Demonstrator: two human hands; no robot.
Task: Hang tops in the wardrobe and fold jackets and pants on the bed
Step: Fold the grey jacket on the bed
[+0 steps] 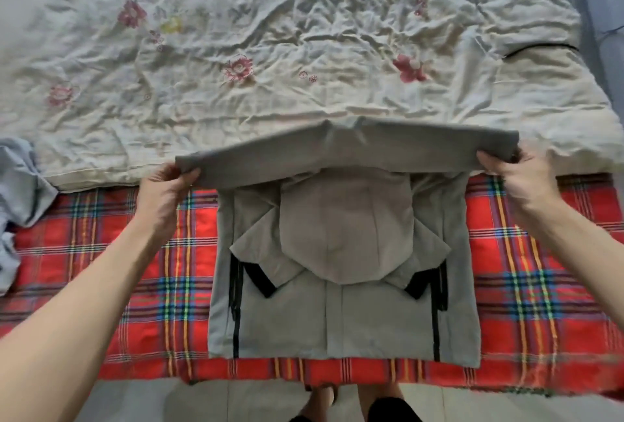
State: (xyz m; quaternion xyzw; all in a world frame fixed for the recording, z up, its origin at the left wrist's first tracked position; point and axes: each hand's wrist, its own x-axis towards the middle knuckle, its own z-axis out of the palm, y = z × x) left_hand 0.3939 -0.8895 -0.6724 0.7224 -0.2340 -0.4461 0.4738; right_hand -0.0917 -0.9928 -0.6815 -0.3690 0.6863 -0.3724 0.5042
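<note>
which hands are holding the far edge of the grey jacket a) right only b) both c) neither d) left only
b: the left hand and the right hand each pinch an end of the jacket edge, held up above the plaid blanket.

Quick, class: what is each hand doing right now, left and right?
Left hand: closed, pinching the left end of the jacket's raised edge.
Right hand: closed, gripping the right end of that same edge.
</note>
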